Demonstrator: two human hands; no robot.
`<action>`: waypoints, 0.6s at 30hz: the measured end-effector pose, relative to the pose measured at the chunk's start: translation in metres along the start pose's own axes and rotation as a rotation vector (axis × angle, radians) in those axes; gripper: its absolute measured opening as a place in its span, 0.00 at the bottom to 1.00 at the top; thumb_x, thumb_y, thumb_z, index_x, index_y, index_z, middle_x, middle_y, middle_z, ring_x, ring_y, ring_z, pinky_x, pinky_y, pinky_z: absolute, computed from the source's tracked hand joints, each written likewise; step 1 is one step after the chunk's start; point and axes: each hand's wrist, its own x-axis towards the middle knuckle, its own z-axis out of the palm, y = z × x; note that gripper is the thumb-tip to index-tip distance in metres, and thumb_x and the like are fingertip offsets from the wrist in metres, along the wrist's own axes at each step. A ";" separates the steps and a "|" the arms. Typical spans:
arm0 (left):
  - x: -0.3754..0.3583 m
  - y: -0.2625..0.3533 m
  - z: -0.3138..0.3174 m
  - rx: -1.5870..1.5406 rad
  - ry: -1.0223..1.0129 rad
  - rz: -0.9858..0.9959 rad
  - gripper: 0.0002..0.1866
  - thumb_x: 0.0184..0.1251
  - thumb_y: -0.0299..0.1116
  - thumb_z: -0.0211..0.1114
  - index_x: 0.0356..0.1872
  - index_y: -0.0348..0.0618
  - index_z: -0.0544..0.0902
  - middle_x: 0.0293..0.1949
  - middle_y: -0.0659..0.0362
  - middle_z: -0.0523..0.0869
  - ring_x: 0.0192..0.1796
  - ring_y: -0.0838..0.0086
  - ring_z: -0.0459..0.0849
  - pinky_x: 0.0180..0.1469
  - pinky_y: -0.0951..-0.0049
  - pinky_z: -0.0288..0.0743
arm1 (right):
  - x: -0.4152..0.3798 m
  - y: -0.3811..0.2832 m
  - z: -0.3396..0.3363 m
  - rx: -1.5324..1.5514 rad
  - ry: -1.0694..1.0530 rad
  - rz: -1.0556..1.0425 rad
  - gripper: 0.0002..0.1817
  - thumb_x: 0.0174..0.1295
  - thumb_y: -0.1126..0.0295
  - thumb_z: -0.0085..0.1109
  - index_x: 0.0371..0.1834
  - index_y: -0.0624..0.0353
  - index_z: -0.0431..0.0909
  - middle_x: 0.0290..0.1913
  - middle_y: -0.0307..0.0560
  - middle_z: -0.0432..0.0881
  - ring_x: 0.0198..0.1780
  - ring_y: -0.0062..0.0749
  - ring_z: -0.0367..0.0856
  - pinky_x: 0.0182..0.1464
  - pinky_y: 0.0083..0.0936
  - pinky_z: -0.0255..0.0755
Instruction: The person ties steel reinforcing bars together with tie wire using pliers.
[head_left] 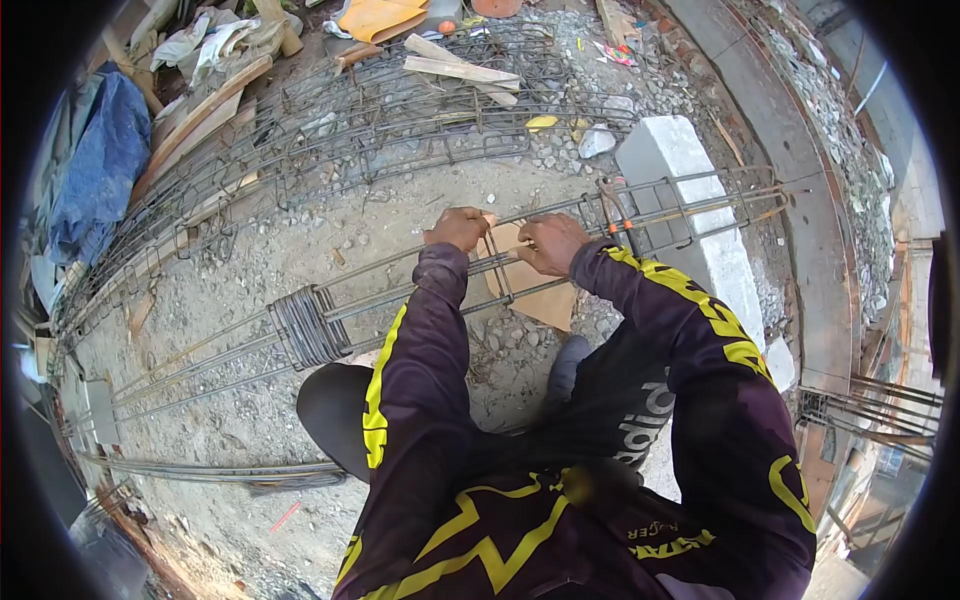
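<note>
A long rebar cage (400,262) runs across the view in front of me, with steel stirrups around its bars. My left hand (458,230) is closed at the upper bar, its fingertips on the corner of a rectangular stirrup (502,272). Just to the right, my right hand (553,244) has its fingers pinched together over the bars; whatever is between them is too small to make out. Pincers with orange grips (615,213) hang on the cage beyond my right wrist. Under the bars lies a flat tan piece (545,302).
Bunched stirrups (308,328) sit on the cage to the left. A pale concrete block (725,250) supports its right part. More rebar mesh (400,125) with wood offcuts (462,70) lies beyond. A blue tarp (100,165) is at far left; loose bars (220,470) lie at lower left.
</note>
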 end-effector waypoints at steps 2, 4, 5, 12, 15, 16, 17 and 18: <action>0.001 -0.001 -0.001 -0.014 -0.026 -0.012 0.17 0.60 0.48 0.73 0.43 0.48 0.92 0.35 0.63 0.91 0.41 0.74 0.87 0.50 0.70 0.76 | 0.002 0.003 -0.006 -0.026 -0.058 0.284 0.24 0.63 0.51 0.61 0.43 0.66 0.84 0.46 0.62 0.86 0.51 0.56 0.84 0.54 0.46 0.77; 0.009 -0.008 0.003 -0.015 -0.030 0.016 0.17 0.60 0.47 0.73 0.43 0.48 0.91 0.35 0.63 0.91 0.40 0.75 0.87 0.50 0.69 0.76 | 0.008 0.014 -0.003 -0.020 -0.069 0.439 0.25 0.63 0.50 0.61 0.44 0.66 0.84 0.47 0.64 0.86 0.52 0.57 0.84 0.55 0.47 0.76; 0.013 -0.011 0.005 -0.015 -0.030 0.031 0.17 0.60 0.46 0.73 0.43 0.47 0.91 0.35 0.62 0.91 0.40 0.75 0.87 0.50 0.69 0.76 | 0.013 0.024 0.014 0.001 -0.055 0.453 0.26 0.63 0.50 0.61 0.45 0.66 0.84 0.47 0.65 0.85 0.52 0.57 0.84 0.55 0.47 0.76; 0.000 -0.001 0.000 0.216 0.024 0.018 0.20 0.60 0.59 0.67 0.43 0.60 0.91 0.37 0.67 0.92 0.45 0.68 0.89 0.57 0.58 0.74 | 0.039 0.015 0.018 0.159 -0.266 0.600 0.33 0.60 0.43 0.62 0.52 0.65 0.83 0.55 0.64 0.84 0.58 0.58 0.82 0.63 0.54 0.70; -0.005 0.009 -0.002 0.254 -0.005 0.030 0.20 0.59 0.61 0.66 0.41 0.62 0.91 0.42 0.67 0.92 0.52 0.65 0.87 0.65 0.43 0.64 | 0.042 0.001 0.013 0.189 -0.278 0.645 0.31 0.55 0.46 0.67 0.53 0.60 0.85 0.55 0.61 0.85 0.59 0.60 0.82 0.64 0.59 0.67; -0.006 0.010 -0.004 0.259 -0.001 0.031 0.20 0.59 0.61 0.66 0.41 0.62 0.91 0.44 0.66 0.91 0.54 0.64 0.86 0.67 0.39 0.59 | 0.053 0.016 0.028 0.195 -0.276 0.632 0.29 0.54 0.48 0.69 0.53 0.59 0.85 0.53 0.61 0.86 0.58 0.60 0.82 0.62 0.54 0.70; 0.008 -0.003 0.005 0.226 0.004 0.040 0.19 0.60 0.60 0.65 0.42 0.63 0.90 0.48 0.65 0.91 0.57 0.62 0.85 0.69 0.34 0.53 | 0.062 0.040 0.056 0.244 -0.212 0.478 0.24 0.52 0.53 0.70 0.48 0.58 0.87 0.48 0.60 0.87 0.53 0.57 0.85 0.57 0.44 0.76; -0.014 0.016 -0.007 0.224 0.031 0.017 0.18 0.59 0.57 0.64 0.43 0.63 0.90 0.51 0.63 0.90 0.59 0.62 0.84 0.69 0.35 0.54 | 0.052 0.018 0.035 0.283 -0.153 0.440 0.19 0.52 0.58 0.68 0.44 0.57 0.89 0.44 0.58 0.88 0.49 0.53 0.86 0.51 0.37 0.79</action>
